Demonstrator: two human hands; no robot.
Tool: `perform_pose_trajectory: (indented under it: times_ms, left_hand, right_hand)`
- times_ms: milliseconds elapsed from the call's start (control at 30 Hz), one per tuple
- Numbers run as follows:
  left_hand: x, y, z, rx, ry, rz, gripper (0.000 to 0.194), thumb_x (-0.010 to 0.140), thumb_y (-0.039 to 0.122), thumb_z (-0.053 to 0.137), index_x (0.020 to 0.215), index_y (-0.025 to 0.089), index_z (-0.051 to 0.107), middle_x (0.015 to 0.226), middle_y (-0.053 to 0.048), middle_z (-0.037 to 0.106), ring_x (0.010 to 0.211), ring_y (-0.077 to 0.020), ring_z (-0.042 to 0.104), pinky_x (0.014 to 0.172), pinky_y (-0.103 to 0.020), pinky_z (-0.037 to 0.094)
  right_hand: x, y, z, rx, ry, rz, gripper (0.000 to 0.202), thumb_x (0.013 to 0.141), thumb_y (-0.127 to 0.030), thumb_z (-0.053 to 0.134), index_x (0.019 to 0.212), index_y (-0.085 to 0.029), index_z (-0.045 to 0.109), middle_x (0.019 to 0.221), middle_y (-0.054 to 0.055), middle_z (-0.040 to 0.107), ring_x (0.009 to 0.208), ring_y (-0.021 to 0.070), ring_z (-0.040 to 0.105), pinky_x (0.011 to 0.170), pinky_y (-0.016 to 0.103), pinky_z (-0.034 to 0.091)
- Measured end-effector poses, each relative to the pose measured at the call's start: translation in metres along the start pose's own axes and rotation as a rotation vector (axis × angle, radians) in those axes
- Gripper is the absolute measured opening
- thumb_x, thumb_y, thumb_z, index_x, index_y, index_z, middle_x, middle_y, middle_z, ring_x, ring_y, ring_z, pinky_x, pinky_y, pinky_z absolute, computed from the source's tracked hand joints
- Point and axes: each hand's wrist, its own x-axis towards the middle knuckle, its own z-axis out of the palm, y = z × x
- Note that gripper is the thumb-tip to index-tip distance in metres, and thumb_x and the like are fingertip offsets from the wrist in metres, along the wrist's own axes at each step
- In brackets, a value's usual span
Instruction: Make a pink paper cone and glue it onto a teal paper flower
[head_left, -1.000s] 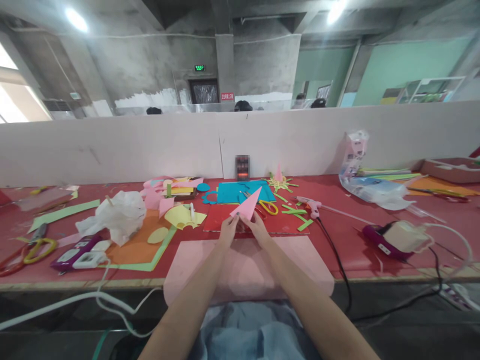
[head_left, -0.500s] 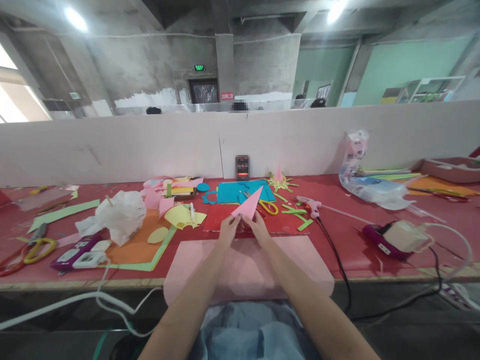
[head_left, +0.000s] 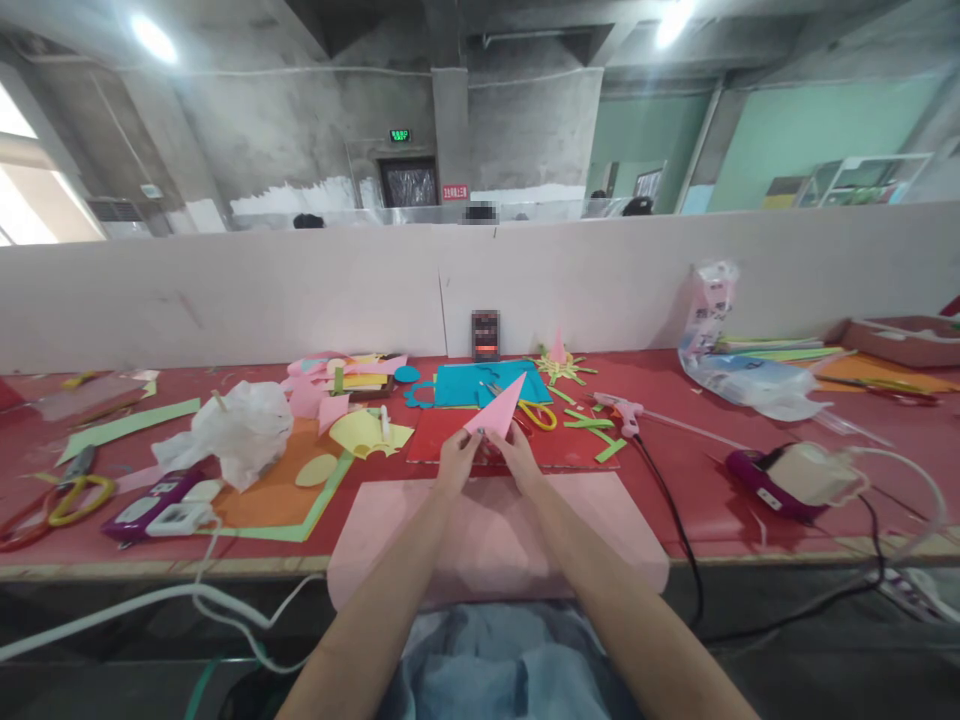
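Observation:
A pink paper cone (head_left: 498,408) points up and to the right above the red sheet (head_left: 435,438). Its lower left side is gripped by my left hand (head_left: 457,460). At its lower right edge, my right hand (head_left: 520,457) has its fingers closed on the same paper. Both thumbs meet near the base; the fingertips behind the cone are hidden. Yellow-handled scissors (head_left: 538,415) lie just beyond, partly on blue paper (head_left: 459,385). A small pink cone on green strips (head_left: 557,366) stands behind to the right.
A pink glue gun (head_left: 624,413) lies to the right beside green paper strips (head_left: 589,423). Crumpled white plastic (head_left: 244,430), orange paper (head_left: 259,500) and more scissors (head_left: 81,495) are on the left. Purple power strips (head_left: 150,508) with cables flank the pink mat (head_left: 495,540).

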Motion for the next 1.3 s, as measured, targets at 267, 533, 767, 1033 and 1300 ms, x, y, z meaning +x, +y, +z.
perform_pose_trajectory:
  times_ms: [267,533,767,1033,1300]
  left_hand:
    - [0.000,-0.001,-0.001,0.032,0.003,0.043,0.032,0.075,0.046,0.052,0.066,0.015,0.057,0.058,0.000,0.061,0.049,-0.0124,0.055,0.051,-0.023,0.043]
    - [0.001,-0.002,0.000,0.007,-0.014,0.031,0.030,0.075,0.043,0.053,0.066,0.015,0.059,0.058,0.000,0.061,0.050,-0.0129,0.056,0.052,-0.024,0.044]
    - [-0.003,0.003,0.003,-0.116,-0.037,-0.041,0.035,0.076,0.045,0.048,0.064,0.015,0.058,0.051,0.000,0.060,0.045,-0.0132,0.055,0.049,-0.025,0.044]
    - [-0.003,0.004,0.002,-0.089,-0.005,-0.042,0.034,0.074,0.046,0.051,0.061,0.015,0.059,0.051,-0.001,0.061,0.049,-0.0145,0.057,0.052,-0.025,0.045]
    - [0.000,0.001,0.001,-0.038,-0.015,-0.065,0.031,0.072,0.042,0.054,0.058,0.015,0.058,0.048,0.001,0.058,0.045,-0.0125,0.055,0.050,-0.023,0.043]
  right_hand:
    - [0.000,0.000,0.000,0.004,0.011,0.019,0.042,0.064,-0.036,0.067,0.100,-0.018,0.055,0.098,0.006,0.064,0.088,0.0191,0.059,0.080,0.033,0.045]
    - [0.001,0.003,-0.001,0.020,-0.004,0.012,0.045,0.066,-0.035,0.066,0.105,-0.018,0.052,0.099,0.006,0.063,0.086,0.0182,0.059,0.079,0.033,0.046]
    - [0.003,0.008,-0.003,-0.008,-0.005,-0.028,0.043,0.065,-0.035,0.067,0.100,-0.018,0.052,0.093,0.005,0.063,0.081,0.0171,0.058,0.075,0.031,0.046]
    - [0.003,0.008,-0.004,-0.023,0.002,-0.015,0.044,0.063,-0.037,0.068,0.100,-0.019,0.053,0.094,0.005,0.064,0.085,0.0191,0.058,0.076,0.032,0.045]
    - [0.001,0.004,-0.003,-0.086,0.024,-0.024,0.045,0.063,-0.037,0.067,0.101,-0.018,0.053,0.097,0.006,0.063,0.086,0.0198,0.057,0.077,0.033,0.045]
